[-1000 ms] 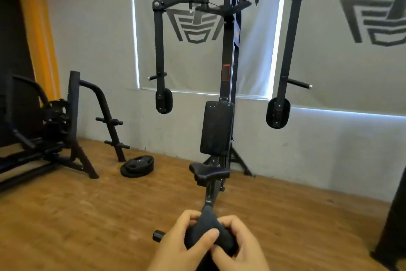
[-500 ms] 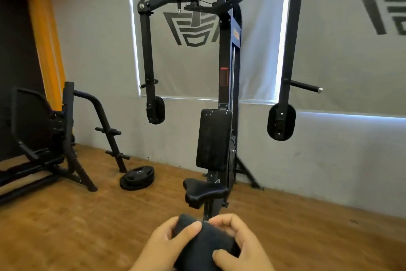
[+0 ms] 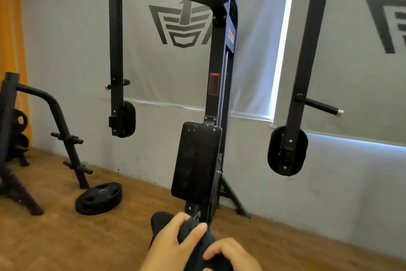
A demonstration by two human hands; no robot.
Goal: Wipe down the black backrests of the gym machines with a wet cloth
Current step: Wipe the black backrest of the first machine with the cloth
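A black rectangular backrest point(image 3: 195, 163) stands upright on the centre post of a pec-fly machine point(image 3: 217, 55), straight ahead of me. Its surface looks dusty and scuffed. Low in the frame I hold a dark cloth point(image 3: 197, 242) bunched between both hands. My left hand point(image 3: 173, 242) grips its left side with the thumb over the top. My right hand point(image 3: 230, 255) holds its lower right part. The cloth sits below the backrest, apart from it, and hides most of the seat point(image 3: 159, 220).
Two round black arm pads point(image 3: 126, 120) point(image 3: 286, 149) hang left and right of the backrest. A weight plate point(image 3: 98, 197) lies on the wooden floor at left, beside a plate rack point(image 3: 66, 130). A grey wall with blinds stands close behind the machine.
The view has come much closer to the machine; the backrest now looms larger. Both hands keep hold of the cloth, which has shifted slightly right and nearer the seat.
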